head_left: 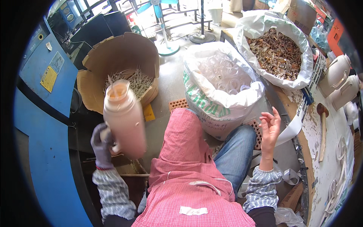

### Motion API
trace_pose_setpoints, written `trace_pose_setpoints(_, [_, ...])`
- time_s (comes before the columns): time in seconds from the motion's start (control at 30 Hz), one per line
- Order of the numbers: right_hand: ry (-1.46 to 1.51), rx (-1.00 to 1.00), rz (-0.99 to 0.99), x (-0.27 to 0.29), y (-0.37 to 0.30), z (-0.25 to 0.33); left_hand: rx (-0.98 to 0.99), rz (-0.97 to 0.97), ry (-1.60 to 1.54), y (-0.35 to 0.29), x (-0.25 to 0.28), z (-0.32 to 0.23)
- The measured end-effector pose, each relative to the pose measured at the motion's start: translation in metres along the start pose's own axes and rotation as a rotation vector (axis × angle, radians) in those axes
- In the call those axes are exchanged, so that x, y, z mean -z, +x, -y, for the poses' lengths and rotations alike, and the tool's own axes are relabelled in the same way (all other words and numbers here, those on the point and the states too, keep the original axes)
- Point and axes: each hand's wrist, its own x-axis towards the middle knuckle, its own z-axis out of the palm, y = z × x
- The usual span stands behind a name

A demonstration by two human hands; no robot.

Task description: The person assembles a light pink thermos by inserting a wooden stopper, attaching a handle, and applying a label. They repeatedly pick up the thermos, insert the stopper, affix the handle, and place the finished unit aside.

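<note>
My left hand [102,143], in a grey glove, grips the handle of a pink plastic vacuum jug shell [126,125]. The jug is slightly tilted and blurred, its open neck at the top with an orange tint inside. It hangs in front of a cut-open cardboard box [124,56] that holds many thin pale sticks [138,83]. My bare right hand [270,126] is raised with its fingers apart and nothing in it. It is nearest to a white woven sack [215,113] of clear plastic rings [223,72].
A second sack [298,84] of brown plastic bits stands at the back right. Cream jug shells [336,72] and a wooden-handled mallet [322,132] are on the worn table [314,166]. A blue machine [49,140] rises at left; a fan [160,22] stands behind.
</note>
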Motion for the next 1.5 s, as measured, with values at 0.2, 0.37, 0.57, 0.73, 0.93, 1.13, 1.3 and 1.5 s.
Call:
trace_pose_setpoints(0.2, [0.102,-0.036,0.348,-0.041,0.003,0.028,-0.045,0.411,-0.399,0.067,-0.132,-0.097])
trace_pose_setpoints(0.37, [0.173,-0.033,0.345,-0.058,-0.008,0.023,0.051,0.505,-0.792,0.065,-0.166,-0.126])
trace_pose_setpoints(0.57, [0.310,-0.156,0.446,-0.064,-0.017,0.030,0.180,0.573,-0.771,0.034,-0.246,-0.030])
trace_pose_setpoints(0.73, [0.259,-0.423,0.391,-0.076,-0.032,-0.070,0.332,0.762,-0.676,-0.005,-0.254,0.031])
trace_pose_setpoints(0.93, [0.314,-0.332,0.449,-0.090,-0.005,-0.084,-0.102,0.708,-0.367,0.015,-0.254,0.043])
trace_pose_setpoints(1.13, [-0.025,-0.294,0.101,-0.106,-0.014,-0.054,-0.582,0.724,0.000,0.030,-0.260,0.053])
trace_pose_setpoints(1.3, [0.345,-0.573,-0.001,-0.132,-0.016,-0.024,-0.669,0.789,0.028,0.043,-0.259,0.051])
trace_pose_setpoints(1.5, [0.373,-0.560,-0.070,-0.135,-0.019,-0.027,-0.741,0.768,0.028,0.045,-0.271,0.055])
